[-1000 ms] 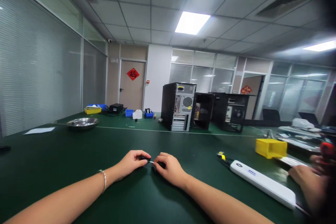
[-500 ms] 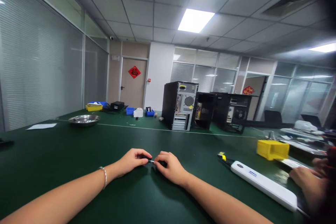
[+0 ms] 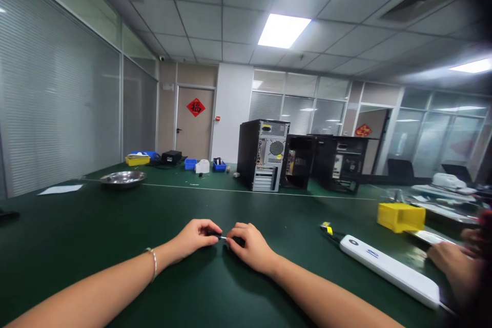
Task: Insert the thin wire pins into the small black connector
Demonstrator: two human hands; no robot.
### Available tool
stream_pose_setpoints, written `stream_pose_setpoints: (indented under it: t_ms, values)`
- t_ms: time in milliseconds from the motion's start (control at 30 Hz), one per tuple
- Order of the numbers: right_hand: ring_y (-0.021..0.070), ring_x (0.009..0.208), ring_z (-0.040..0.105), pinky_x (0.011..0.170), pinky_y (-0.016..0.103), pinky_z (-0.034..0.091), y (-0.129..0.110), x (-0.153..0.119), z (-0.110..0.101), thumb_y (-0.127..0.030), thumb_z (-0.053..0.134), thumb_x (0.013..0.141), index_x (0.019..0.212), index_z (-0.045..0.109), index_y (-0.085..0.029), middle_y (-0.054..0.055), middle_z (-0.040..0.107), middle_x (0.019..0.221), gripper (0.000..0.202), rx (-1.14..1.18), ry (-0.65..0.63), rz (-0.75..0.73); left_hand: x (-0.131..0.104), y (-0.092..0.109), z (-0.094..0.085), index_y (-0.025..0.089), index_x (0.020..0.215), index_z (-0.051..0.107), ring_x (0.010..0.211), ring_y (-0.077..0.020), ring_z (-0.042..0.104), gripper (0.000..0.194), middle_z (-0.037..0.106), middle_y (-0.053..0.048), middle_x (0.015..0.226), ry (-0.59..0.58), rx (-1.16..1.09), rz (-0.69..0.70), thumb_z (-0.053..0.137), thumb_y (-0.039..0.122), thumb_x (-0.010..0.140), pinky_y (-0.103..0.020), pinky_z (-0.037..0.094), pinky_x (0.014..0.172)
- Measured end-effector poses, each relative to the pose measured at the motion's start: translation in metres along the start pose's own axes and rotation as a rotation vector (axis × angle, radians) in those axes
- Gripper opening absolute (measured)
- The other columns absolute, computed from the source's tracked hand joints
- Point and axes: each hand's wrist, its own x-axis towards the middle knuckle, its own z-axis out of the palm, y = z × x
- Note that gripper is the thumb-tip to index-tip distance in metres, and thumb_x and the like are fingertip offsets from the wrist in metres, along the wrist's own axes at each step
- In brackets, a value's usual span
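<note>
Above the green table top, my left hand [image 3: 197, 234] and my right hand [image 3: 249, 246] face each other with a small gap between their fingertips. A thin silvery rod [image 3: 223, 238] bridges that gap. It runs from a small dark piece pinched in my left hand toward the right fingertips. Something dark also shows under the curled fingers of my right hand. Most of what the hands hold is hidden, so its kind cannot be made out. Both hands are closed, and a light bracelet [image 3: 152, 264] circles my left wrist.
A white power strip [image 3: 390, 269] lies to the right, near a yellow bin [image 3: 402, 217] and another person's hand [image 3: 448, 261]. Black computer cases [image 3: 265, 156] stand across the table. A metal bowl [image 3: 123, 179] and a paper sheet [image 3: 60, 189] lie at left.
The view has shifted very slightly. Both hands keep nearly the same pose and place, with the silvery rod still between them.
</note>
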Motion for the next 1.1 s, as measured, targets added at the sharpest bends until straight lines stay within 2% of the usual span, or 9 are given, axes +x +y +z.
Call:
stream_pose_setpoints:
  t_ms: [600, 733, 833, 900, 967, 1033, 1100]
  values:
    - [0.014, 0.073, 0.059, 0.071, 0.025, 0.042, -0.003, -0.001, -0.007, -0.025, 0.053, 0.089, 0.085, 0.07, -0.02, 0.002, 0.064, 0.078, 0.018, 0.123, -0.015, -0.054, -0.007, 0.009, -0.004, 0.016, 0.093, 0.072, 0.077, -0.0172, 0.061, 0.03, 0.07, -0.004, 0.085, -0.087, -0.076, -0.053, 0.075, 0.027, 0.064, -0.027, 0.044, 0.072]
    - [0.0136, 0.075, 0.06, 0.075, 0.026, 0.041, -0.002, -0.002, -0.006, -0.025, 0.054, 0.089, 0.087, 0.07, -0.02, 0.001, 0.065, 0.079, 0.017, 0.122, -0.026, -0.103, -0.007, 0.009, -0.006, 0.016, 0.092, 0.073, 0.074, -0.0166, 0.06, 0.029, 0.071, -0.003, 0.082, -0.135, -0.069, -0.061, 0.075, 0.027, 0.066, -0.026, 0.044, 0.07]
    - [0.0134, 0.077, 0.06, 0.076, 0.026, 0.041, -0.002, -0.002, -0.005, -0.024, 0.054, 0.089, 0.087, 0.069, -0.02, 0.001, 0.065, 0.08, 0.016, 0.119, -0.03, -0.126, -0.007, 0.01, -0.005, 0.016, 0.095, 0.071, 0.08, -0.017, 0.06, 0.03, 0.07, -0.004, 0.088, -0.164, -0.075, -0.035, 0.074, 0.026, 0.068, -0.026, 0.044, 0.073]
    - [0.0136, 0.077, 0.06, 0.076, 0.025, 0.041, -0.002, -0.001, -0.005, -0.025, 0.053, 0.089, 0.086, 0.069, -0.02, 0.002, 0.065, 0.081, 0.017, 0.119, -0.03, -0.116, -0.007, 0.011, -0.003, 0.016, 0.098, 0.069, 0.085, -0.017, 0.06, 0.035, 0.067, -0.004, 0.092, -0.132, -0.101, -0.019, 0.076, 0.025, 0.066, -0.027, 0.044, 0.076]
    - [0.0138, 0.077, 0.059, 0.075, 0.025, 0.041, -0.003, -0.001, -0.004, -0.025, 0.053, 0.089, 0.086, 0.069, -0.019, 0.002, 0.065, 0.08, 0.017, 0.111, -0.027, -0.093, -0.005, 0.011, 0.0, 0.016, 0.099, 0.064, 0.078, -0.0148, 0.06, 0.04, 0.064, -0.001, 0.085, -0.054, -0.124, -0.03, 0.078, 0.025, 0.063, -0.027, 0.045, 0.074]
    - [0.014, 0.076, 0.059, 0.074, 0.025, 0.041, -0.003, 0.0, -0.003, -0.026, 0.053, 0.09, 0.086, 0.069, -0.019, 0.002, 0.064, 0.079, 0.018, 0.098, -0.017, -0.058, -0.004, 0.007, 0.002, 0.016, 0.096, 0.06, 0.072, -0.0131, 0.061, 0.042, 0.06, 0.002, 0.078, 0.032, -0.159, -0.044, 0.08, 0.026, 0.061, -0.027, 0.046, 0.071]
    - [0.0139, 0.074, 0.058, 0.073, 0.025, 0.041, -0.003, 0.0, -0.003, -0.027, 0.052, 0.09, 0.085, 0.069, -0.019, 0.002, 0.063, 0.078, 0.019, 0.087, -0.004, -0.027, -0.002, 0.003, 0.003, 0.016, 0.09, 0.056, 0.074, -0.0144, 0.064, 0.041, 0.059, 0.003, 0.077, 0.111, -0.209, -0.041, 0.081, 0.026, 0.06, -0.028, 0.047, 0.073]
